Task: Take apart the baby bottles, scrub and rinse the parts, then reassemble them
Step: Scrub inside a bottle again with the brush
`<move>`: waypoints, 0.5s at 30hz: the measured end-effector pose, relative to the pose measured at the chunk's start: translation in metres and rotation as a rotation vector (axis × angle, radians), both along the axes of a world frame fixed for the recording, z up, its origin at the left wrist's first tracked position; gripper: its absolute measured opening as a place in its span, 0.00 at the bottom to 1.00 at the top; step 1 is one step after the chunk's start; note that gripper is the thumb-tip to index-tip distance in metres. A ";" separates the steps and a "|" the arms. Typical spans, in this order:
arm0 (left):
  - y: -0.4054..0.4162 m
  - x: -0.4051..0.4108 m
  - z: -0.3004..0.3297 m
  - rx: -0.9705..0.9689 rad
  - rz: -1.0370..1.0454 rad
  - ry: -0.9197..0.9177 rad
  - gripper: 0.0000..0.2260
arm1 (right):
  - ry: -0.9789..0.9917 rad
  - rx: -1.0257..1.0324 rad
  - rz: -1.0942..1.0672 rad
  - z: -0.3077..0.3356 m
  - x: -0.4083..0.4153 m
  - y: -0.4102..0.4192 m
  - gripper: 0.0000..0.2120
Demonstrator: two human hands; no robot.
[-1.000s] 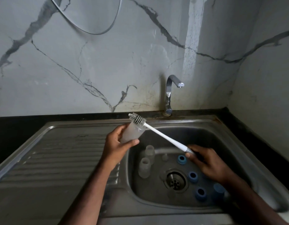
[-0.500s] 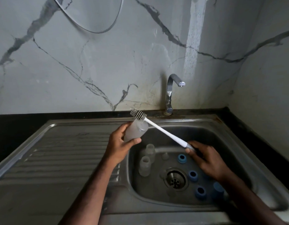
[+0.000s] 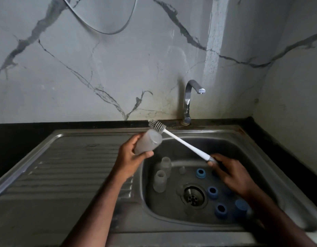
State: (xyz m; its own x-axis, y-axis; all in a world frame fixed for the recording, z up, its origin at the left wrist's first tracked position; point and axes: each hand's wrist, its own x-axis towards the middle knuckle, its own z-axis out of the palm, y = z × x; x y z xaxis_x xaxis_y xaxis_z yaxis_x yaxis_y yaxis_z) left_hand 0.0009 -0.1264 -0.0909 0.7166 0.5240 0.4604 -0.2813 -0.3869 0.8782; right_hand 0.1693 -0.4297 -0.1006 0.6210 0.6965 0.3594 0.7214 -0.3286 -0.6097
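My left hand (image 3: 130, 155) grips a frosted clear bottle body (image 3: 148, 141), tilted with its flat base toward the upper right, above the basin's left rim. My right hand (image 3: 230, 174) holds the grey handle end of a white bottle brush (image 3: 182, 141). The brush's bristle head (image 3: 156, 126) lies against the base end of the bottle, outside it. Down in the basin stand two more clear bottle bodies (image 3: 160, 180), a small clear teat (image 3: 182, 169), three blue collar rings (image 3: 212, 192) and a blue cap (image 3: 241, 207).
The steel sink (image 3: 172, 223) has a ribbed draining board (image 3: 68, 168) on its left and a round drain (image 3: 193, 196) in the basin floor. A chrome tap (image 3: 188, 102) stands behind the basin, no water running. Marble walls close in behind and on the right.
The brush head has slid slightly up and away along the bottle's end. Both hands stay nearly where they were.
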 end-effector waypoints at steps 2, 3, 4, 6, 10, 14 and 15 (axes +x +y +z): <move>-0.007 0.004 0.001 -0.017 -0.005 -0.036 0.28 | 0.009 0.034 0.064 -0.003 -0.003 0.005 0.19; -0.004 0.002 0.002 -0.065 0.015 -0.074 0.28 | 0.007 0.045 0.078 -0.002 -0.001 0.001 0.17; 0.002 -0.001 0.003 -0.103 0.036 -0.109 0.28 | 0.001 0.046 0.070 -0.001 0.002 -0.005 0.17; 0.007 -0.005 0.003 -0.103 0.027 -0.106 0.28 | -0.026 0.026 0.019 0.002 0.005 -0.012 0.16; -0.013 0.006 -0.002 -0.039 -0.045 -0.018 0.29 | 0.004 0.027 0.051 0.002 -0.006 0.003 0.15; 0.003 -0.002 0.004 -0.165 0.004 -0.118 0.31 | -0.002 0.033 0.036 0.003 0.001 -0.009 0.18; 0.001 -0.003 0.004 -0.147 -0.012 -0.098 0.31 | 0.008 0.024 0.021 0.003 0.001 -0.008 0.18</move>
